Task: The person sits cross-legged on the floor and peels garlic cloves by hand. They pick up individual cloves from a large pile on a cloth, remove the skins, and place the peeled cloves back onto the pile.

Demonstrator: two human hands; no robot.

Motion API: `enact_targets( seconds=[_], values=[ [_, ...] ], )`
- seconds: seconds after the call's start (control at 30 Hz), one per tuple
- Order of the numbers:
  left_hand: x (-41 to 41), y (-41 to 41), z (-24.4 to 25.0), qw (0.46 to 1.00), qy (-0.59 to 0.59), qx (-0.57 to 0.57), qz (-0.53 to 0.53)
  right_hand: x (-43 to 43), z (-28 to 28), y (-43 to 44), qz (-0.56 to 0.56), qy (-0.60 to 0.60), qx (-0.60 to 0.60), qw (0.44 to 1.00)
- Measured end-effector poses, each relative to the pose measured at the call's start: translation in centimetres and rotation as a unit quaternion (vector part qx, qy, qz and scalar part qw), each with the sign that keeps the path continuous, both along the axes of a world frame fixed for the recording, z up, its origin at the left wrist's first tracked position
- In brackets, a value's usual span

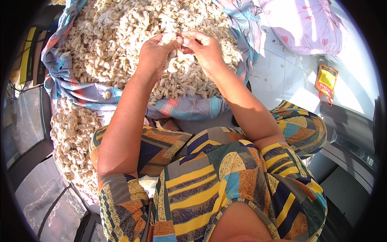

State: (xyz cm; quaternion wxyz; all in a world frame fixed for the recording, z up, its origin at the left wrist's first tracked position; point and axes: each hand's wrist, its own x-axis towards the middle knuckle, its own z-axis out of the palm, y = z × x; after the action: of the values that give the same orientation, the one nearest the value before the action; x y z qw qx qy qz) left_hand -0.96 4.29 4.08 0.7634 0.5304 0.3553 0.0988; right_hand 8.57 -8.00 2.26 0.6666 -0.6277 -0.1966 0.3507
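Observation:
Over a big heap of off-white raw cotton tufts, my two hands meet with thumbs and fingertips almost touching. My left hand pinches a whiter cotton tuft between thumb and fingers. In the fingertips of my right hand is a small piece of pale brownish fibre, partly covered by the thumb. A checked cloth in blue, grey and pink wraps around the heap, its edge bunched into a thick rim. One loose tuft rests on that rim at the left.
A second pile of cotton lies beside my left leg. At the upper right, a pink bag with hearts sits on the white tiled floor, with a yellow-and-red packet near it. Boxes stand at far left.

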Motion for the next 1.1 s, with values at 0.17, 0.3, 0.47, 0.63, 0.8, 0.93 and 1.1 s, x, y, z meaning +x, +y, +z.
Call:
enact_targets(
  seconds=[0.17,0.3,0.47,0.63,0.8,0.93,1.1],
  values=[
    [0.1,0.1,0.3,0.998,0.013,0.027,0.047,-0.7,0.2,0.4,-0.001,-0.102,0.038,0.994],
    [0.2,-0.7,2.0,0.999,0.011,0.028,0.013,-0.6,0.5,0.4,-0.092,-0.002,0.072,0.993],
    [0.4,-0.7,1.6,0.998,-0.021,0.029,0.059,-1.8,0.3,0.6,-0.113,0.0,0.037,0.993],
    [0.3,-0.8,2.2,1.0,-0.026,0.008,0.008,-0.9,-0.4,0.8,-0.11,-0.01,0.062,0.992],
    [0.5,-1.2,2.1,0.997,-0.044,0.044,0.047,-1.2,1.4,0.5,-0.098,-0.054,0.063,0.992],
    [0.3,-0.8,2.1,0.999,0.016,0.035,0.024,-1.1,1.3,1.0,-0.086,-0.161,0.046,0.982],
    [0.7,-1.7,1.8,1.0,0.011,0.022,0.014,0.9,-0.1,0.5,-0.115,-0.124,0.015,0.986]
  ],
)
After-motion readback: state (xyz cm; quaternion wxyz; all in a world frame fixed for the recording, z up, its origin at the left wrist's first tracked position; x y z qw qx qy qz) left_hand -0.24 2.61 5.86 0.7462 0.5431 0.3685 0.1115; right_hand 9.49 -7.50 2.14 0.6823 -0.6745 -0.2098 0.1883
